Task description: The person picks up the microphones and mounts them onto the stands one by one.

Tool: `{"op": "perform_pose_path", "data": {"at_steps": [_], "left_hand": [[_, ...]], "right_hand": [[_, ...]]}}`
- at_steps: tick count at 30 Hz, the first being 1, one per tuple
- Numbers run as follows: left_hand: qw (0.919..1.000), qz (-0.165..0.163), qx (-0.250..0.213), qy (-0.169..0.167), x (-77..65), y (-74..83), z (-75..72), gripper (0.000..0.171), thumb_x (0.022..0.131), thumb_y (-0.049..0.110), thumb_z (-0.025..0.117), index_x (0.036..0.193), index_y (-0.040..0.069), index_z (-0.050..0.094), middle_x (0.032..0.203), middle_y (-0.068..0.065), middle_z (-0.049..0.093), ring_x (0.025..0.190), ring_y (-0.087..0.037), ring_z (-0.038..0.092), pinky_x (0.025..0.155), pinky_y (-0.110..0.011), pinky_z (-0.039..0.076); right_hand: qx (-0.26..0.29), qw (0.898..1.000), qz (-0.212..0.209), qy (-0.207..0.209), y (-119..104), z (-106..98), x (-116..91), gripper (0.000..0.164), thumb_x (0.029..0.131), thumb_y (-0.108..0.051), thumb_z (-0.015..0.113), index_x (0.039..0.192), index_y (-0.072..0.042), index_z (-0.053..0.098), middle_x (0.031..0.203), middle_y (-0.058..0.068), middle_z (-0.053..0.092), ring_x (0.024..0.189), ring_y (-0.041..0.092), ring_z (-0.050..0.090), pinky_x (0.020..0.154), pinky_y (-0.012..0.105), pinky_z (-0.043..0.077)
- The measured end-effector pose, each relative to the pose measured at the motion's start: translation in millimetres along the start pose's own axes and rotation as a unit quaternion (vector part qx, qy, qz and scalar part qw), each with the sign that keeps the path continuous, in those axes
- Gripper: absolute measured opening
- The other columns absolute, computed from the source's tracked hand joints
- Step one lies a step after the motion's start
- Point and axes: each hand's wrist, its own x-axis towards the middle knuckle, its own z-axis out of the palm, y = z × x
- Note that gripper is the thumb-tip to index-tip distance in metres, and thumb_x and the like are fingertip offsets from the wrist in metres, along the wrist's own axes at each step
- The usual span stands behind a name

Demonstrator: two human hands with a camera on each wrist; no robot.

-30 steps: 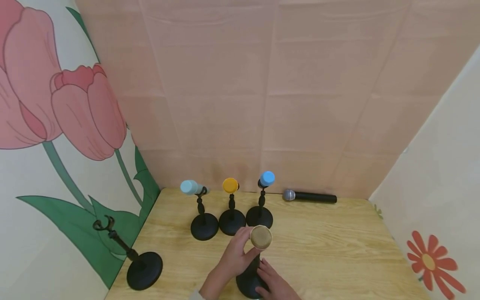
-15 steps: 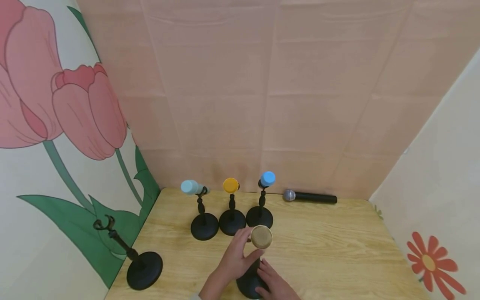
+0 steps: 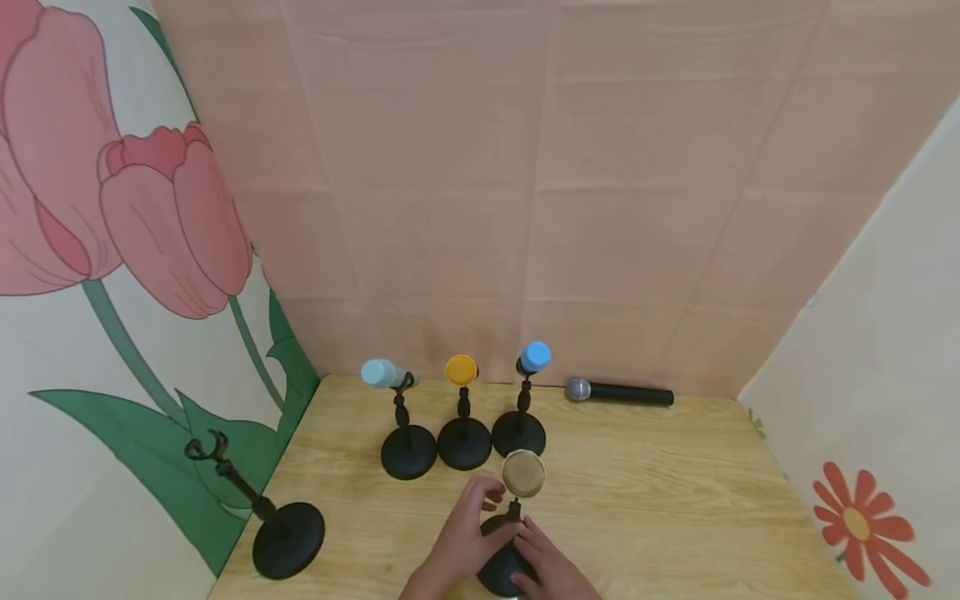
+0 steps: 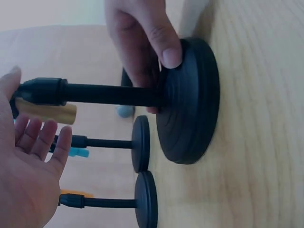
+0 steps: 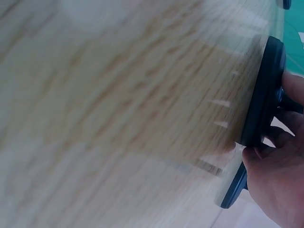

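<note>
A gold microphone sits in the holder of a black microphone stand near the table's front. My left hand is beside the microphone and the stand's upper part, fingers loosely bent and holding nothing. In the left wrist view, the stand's post shows between this hand and the round base. My right hand grips that base, its thumb on the top face. The right wrist view shows the right hand with fingers at the base's edge; some are hidden.
Behind stand three more stands, bearing a pale blue microphone, an orange microphone and a blue microphone. A black microphone lies at the back right. At the left stands a bare stand with its clip holding nothing.
My left hand has come away from the gold microphone, moving down and slightly left, and its fingers have loosened. The right hand stays at the base.
</note>
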Motion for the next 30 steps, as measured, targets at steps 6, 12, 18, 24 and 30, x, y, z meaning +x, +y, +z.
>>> {"op": "perform_pose_path", "data": {"at_steps": [6, 12, 18, 24, 30], "left_hand": [[0.9986, -0.043, -0.015, -0.026, -2.1, -4.7, 6.5, 0.034, 0.083, 0.053, 0.062, 0.109, 0.034, 0.048, 0.106, 0.015, 0.05, 0.098, -0.005, 0.052, 0.087, -0.036, 0.049], [0.999, -0.038, -0.015, -0.018, -2.2, -6.7, 10.9, 0.034, 0.084, 0.054, 0.059, 0.109, 0.034, 0.05, 0.105, 0.016, 0.052, 0.097, -0.003, 0.052, 0.087, -0.035, 0.049], [0.9994, -0.011, -0.019, -0.025, -2.4, -9.4, 10.8, 0.03, 0.088, 0.048, 0.057, 0.114, 0.033, 0.053, 0.109, 0.015, 0.056, 0.1, -0.003, 0.055, 0.087, -0.033, 0.05], [0.9987, 0.011, -0.032, -0.037, -1.9, -9.8, 10.4, 0.029, 0.091, 0.044, 0.056, 0.117, 0.033, 0.054, 0.111, 0.014, 0.058, 0.1, -0.004, 0.057, 0.086, -0.03, 0.051], [0.9997, -0.004, -0.013, -0.018, -2.0, -8.4, 14.6, 0.036, 0.086, 0.052, 0.057, 0.116, 0.034, 0.047, 0.11, 0.013, 0.051, 0.099, -0.003, 0.054, 0.084, -0.027, 0.049]], "right_hand": [[0.014, 1.0, -0.008, -0.004, -0.3, -0.5, 4.0, 0.059, 0.085, -0.058, 0.054, 0.138, -0.034, 0.043, 0.15, 0.01, 0.03, 0.136, 0.032, 0.03, 0.098, 0.051, 0.04], [0.037, 0.999, 0.011, -0.013, -1.3, -0.7, 1.5, 0.06, 0.083, -0.059, 0.054, 0.137, -0.038, 0.042, 0.151, 0.009, 0.028, 0.135, 0.032, 0.032, 0.096, 0.051, 0.041], [0.027, 1.0, 0.004, -0.011, -2.0, -2.3, 0.8, 0.061, 0.085, -0.058, 0.053, 0.139, -0.032, 0.042, 0.151, 0.007, 0.031, 0.137, 0.032, 0.029, 0.098, 0.051, 0.04], [0.033, 0.999, 0.003, -0.011, -1.6, -2.9, 0.9, 0.06, 0.086, -0.056, 0.054, 0.138, -0.031, 0.043, 0.151, 0.006, 0.03, 0.138, 0.031, 0.027, 0.1, 0.052, 0.038], [0.045, 0.999, 0.0, -0.01, -1.3, -2.2, -1.3, 0.061, 0.085, -0.057, 0.053, 0.14, -0.037, 0.037, 0.153, 0.009, 0.024, 0.136, 0.033, 0.03, 0.099, 0.051, 0.04]]}}
